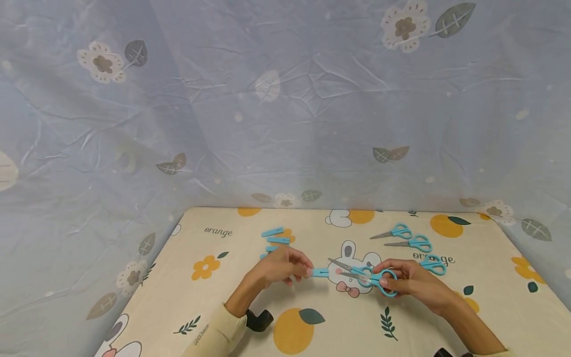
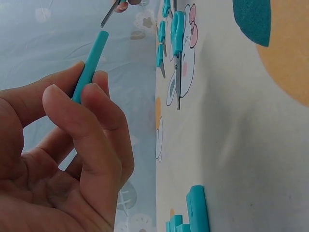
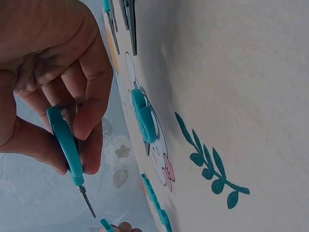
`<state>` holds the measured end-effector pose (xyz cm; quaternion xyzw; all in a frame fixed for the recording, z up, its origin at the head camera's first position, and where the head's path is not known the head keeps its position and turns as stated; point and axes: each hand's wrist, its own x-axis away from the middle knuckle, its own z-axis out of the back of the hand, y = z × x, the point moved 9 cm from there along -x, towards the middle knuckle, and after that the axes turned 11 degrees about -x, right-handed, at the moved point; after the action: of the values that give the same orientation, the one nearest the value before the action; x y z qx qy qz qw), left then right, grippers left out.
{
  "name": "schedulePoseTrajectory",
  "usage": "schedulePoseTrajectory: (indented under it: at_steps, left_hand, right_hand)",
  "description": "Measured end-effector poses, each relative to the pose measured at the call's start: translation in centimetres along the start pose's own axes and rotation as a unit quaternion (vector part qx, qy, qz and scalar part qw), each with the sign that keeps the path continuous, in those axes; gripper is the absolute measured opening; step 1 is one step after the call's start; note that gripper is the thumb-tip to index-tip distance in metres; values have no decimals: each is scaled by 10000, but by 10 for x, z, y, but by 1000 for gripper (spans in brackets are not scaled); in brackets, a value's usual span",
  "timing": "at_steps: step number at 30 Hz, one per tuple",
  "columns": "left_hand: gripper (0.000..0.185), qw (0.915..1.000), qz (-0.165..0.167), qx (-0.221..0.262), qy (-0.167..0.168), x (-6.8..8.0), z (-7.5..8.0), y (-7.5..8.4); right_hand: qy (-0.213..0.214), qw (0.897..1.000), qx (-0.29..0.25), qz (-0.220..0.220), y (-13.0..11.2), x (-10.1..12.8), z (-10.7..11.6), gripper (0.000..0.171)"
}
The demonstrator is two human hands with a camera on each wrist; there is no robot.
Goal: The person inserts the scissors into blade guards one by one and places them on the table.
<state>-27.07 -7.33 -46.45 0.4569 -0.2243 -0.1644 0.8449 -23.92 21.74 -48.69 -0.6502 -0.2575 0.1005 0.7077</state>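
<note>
Scissors point(image 1: 363, 277) with blue handles sit in the right hand point(image 1: 408, 280), whose fingers curl round the handle loops; the wrist view of that hand shows the thumb and fingers pinching the blue handle point(image 3: 65, 145) with the grey blade tip pointing away from the palm. The left hand point(image 1: 281, 267) pinches a blue blade cover point(image 1: 319, 272) between thumb and fingertips point(image 2: 91, 104), its open end turned toward the scissors' point. Cover and blade tip are just apart, both held a little above the rabbit print point(image 1: 352, 263) on the table cloth point(image 1: 312, 337); in the head view the held scissors cross that rabbit.

A second pair of scissors point(image 3: 144, 121) lies flat on the rabbit print, seen clearly from the right wrist. Beyond the rabbit and off toward the right hand's side lie three more blue pairs point(image 1: 408, 240), well apart from it, one partly behind the right hand. On the left hand's side of the rabbit, a small group of spare blue covers point(image 1: 275, 239) lies on the cloth just behind the left hand. A flowered grey sheet point(image 1: 285, 99) hangs behind the table, far past the rabbit.
</note>
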Motion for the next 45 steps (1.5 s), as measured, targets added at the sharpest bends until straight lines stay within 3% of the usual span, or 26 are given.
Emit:
schedulePoseTrajectory:
  at_steps: [15, 45]
  left_hand:
    - [8, 9997, -100, 187, -97, -4, -8, 5]
    - [6, 9998, -66, 112, -136, -7, -13, 9]
  right_hand:
    - [-243, 9994, -174, 159, 1, -5, -5, 42]
    - [-182, 9996, -138, 181, 1, -8, -10, 43]
